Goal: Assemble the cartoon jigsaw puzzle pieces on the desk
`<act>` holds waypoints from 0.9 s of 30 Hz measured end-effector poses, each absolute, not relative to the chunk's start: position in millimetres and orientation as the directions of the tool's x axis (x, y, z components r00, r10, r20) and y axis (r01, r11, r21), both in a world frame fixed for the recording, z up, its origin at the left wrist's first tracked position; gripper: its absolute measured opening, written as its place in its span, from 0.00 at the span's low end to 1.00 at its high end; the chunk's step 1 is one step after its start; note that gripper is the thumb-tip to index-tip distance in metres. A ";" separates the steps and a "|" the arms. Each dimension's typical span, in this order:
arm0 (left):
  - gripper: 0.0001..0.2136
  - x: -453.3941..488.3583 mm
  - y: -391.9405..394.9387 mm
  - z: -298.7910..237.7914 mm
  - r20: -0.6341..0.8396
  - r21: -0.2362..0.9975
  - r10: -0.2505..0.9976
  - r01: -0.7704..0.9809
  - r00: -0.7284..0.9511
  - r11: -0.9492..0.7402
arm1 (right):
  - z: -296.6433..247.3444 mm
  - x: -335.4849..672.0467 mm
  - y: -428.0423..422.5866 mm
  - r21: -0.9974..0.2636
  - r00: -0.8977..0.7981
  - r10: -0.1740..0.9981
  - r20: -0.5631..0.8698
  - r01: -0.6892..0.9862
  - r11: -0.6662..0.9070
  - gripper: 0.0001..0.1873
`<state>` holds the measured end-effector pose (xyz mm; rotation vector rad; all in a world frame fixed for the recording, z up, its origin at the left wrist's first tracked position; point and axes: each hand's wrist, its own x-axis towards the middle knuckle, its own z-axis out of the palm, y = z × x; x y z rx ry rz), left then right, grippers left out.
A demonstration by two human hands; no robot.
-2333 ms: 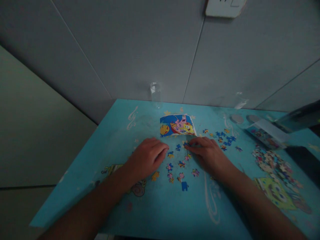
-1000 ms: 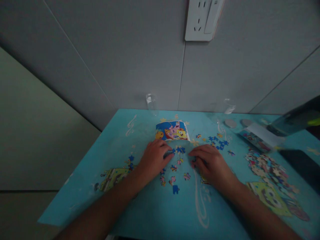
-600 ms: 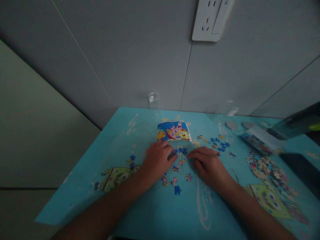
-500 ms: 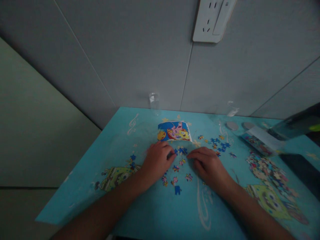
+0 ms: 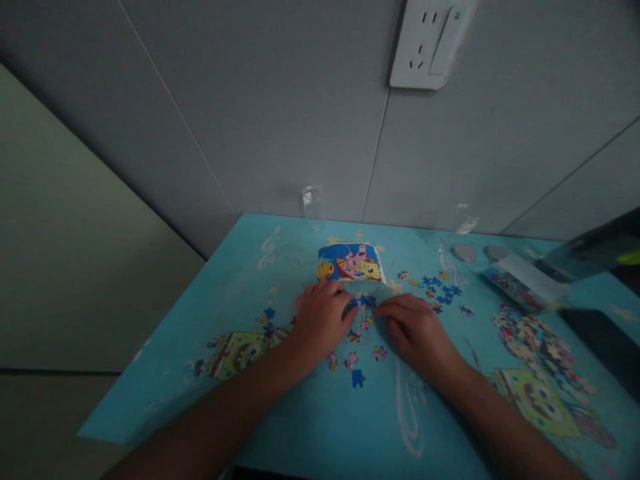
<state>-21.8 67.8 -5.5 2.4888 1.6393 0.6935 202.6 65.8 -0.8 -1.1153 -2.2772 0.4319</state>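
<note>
In the head view, my left hand (image 5: pixel 324 319) rests on the table with its fingers curled and its thumb against a blue jigsaw piece (image 5: pixel 353 303). Close by on the right, my right hand (image 5: pixel 413 327) has thumb and fingers drawn together at the edge of some joined blue jigsaw pieces (image 5: pixel 369 301). Exactly what its fingertips grip is too small to make out. Several loose pieces lie below and between the hands, among them a blue piece (image 5: pixel 358 379) and a pink one (image 5: pixel 380 353). Just beyond them is a cartoon picture card (image 5: pixel 351 262).
Blue pieces (image 5: pixel 440 291) lie scattered to the right, with a larger mixed pile (image 5: pixel 537 343) beyond. A box (image 5: pixel 517 287), round lids (image 5: pixel 465 253), a dark flat object (image 5: pixel 600 343) and a bottle (image 5: pixel 590 247) are at right. A clear container (image 5: pixel 313 208) stands by the wall.
The left hand's thumb and fingers have shifted slightly at the blue piece. My right hand stays nearly in place. The whole view has moved a little.
</note>
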 end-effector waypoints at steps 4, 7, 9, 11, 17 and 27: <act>0.07 -27.8 67.1 -7.2 0.298 0.349 0.893 0.832 0.337 -0.430 | -2.1 202.9 65.9 -0.518 -0.481 0.811 0.334 0.625 0.584 0.14; 0.10 -33.3 68.1 -9.0 0.250 0.384 0.893 0.808 0.374 -0.446 | -3.2 204.0 66.2 -0.520 -0.477 0.815 0.330 0.629 0.578 0.14; 0.13 -36.3 69.4 -9.3 0.220 0.413 0.891 0.790 0.396 -0.453 | -3.9 204.8 66.4 -0.518 -0.481 0.814 0.327 0.629 0.580 0.15; 0.15 -38.3 69.6 -7.9 0.211 0.430 0.891 0.780 0.402 -0.454 | -4.6 205.6 66.5 -0.514 -0.482 0.812 0.328 0.630 0.582 0.14; 0.12 -41.7 61.3 0.1 0.218 0.366 0.901 0.824 0.376 -0.432 | -5.1 207.2 66.2 -0.524 -0.475 0.817 0.327 0.628 0.575 0.14; 0.08 -40.7 62.1 -1.6 0.153 0.469 0.927 0.800 0.342 -0.373 | -3.4 205.8 65.3 -0.521 -0.483 0.808 0.337 0.619 0.587 0.13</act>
